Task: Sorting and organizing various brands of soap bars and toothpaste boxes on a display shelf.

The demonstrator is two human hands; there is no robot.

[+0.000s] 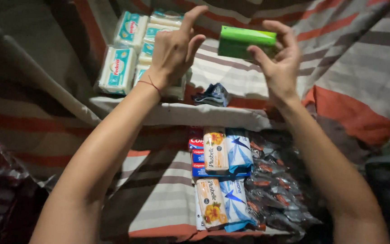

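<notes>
Soap bar (244,42) in green wrapping is pinched between thumb and fingers of the right hand (278,61), above the back of a striped cloth (353,58). The left hand (173,49), fingers spread and holding nothing, hovers over white packets (119,68) stacked at the cloth's left edge. The bar is best kept level and lowered flush beside that stack. More wrapped soap bars (215,151) lie along the near edge.

Seen through my remote feed: two bare, sleeveless forearms ending in ringless hands, left hand (173,49) and right hand (280,61), with a thin red string bracelet (152,84) circling the left wrist.
</notes>
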